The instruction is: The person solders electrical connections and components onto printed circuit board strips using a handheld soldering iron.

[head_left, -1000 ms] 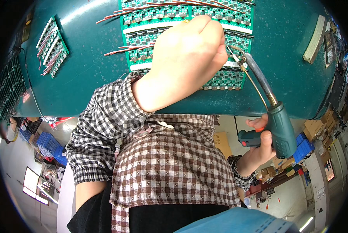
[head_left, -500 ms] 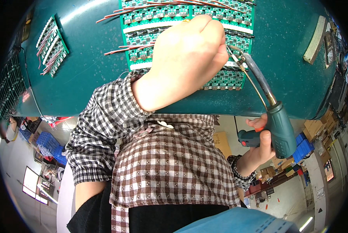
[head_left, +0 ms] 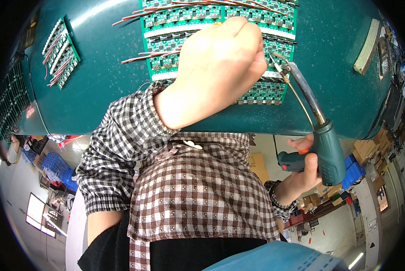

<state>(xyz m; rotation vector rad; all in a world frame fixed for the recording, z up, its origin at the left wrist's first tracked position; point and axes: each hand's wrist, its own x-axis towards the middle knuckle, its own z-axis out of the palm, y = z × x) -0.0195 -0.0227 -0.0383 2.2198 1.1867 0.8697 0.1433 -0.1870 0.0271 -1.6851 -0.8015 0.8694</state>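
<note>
Holding a green solder gun (head_left: 330, 153) in the right hand (head_left: 304, 176), with fingers and thumb wrapped snugly around the handle. Pointing its metal tip (head_left: 275, 64) at the right side of a big sheet of green circuit boards (head_left: 252, 18), flat on the green table (head_left: 107, 67). Cannot tell about the tip touching. Curling the left hand (head_left: 218, 72) over the middle of the sheet, just beside the tip. Cannot tell about anything pinched there, with fingertips hidden underneath. Can see thin wires (head_left: 153, 56), red and white, going under the left hand. Can see a smaller bunch of boards (head_left: 61, 54) well off to the left. Wearing a brown checked apron (head_left: 202, 194).
</note>
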